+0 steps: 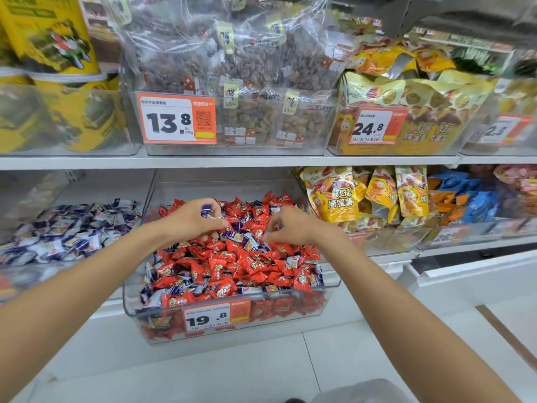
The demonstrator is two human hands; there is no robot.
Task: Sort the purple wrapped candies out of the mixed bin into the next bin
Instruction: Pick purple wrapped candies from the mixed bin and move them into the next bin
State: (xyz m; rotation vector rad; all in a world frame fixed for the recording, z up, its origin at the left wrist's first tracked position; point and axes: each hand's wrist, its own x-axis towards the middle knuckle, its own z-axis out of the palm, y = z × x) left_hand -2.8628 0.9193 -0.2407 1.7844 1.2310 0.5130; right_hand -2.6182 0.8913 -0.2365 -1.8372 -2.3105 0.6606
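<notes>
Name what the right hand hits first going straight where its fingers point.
Most likely the candy pile just below the right hand, red and purple mixed there; depth is hard to judge.

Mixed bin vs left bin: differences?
Mixed bin holds mostly red candies with purple candies scattered through; left bin seems to hold only purple ones. Mixed bin is heaped and juts forward; left bin is filled lower and sits further back. Both are clear plastic, side by side.
</notes>
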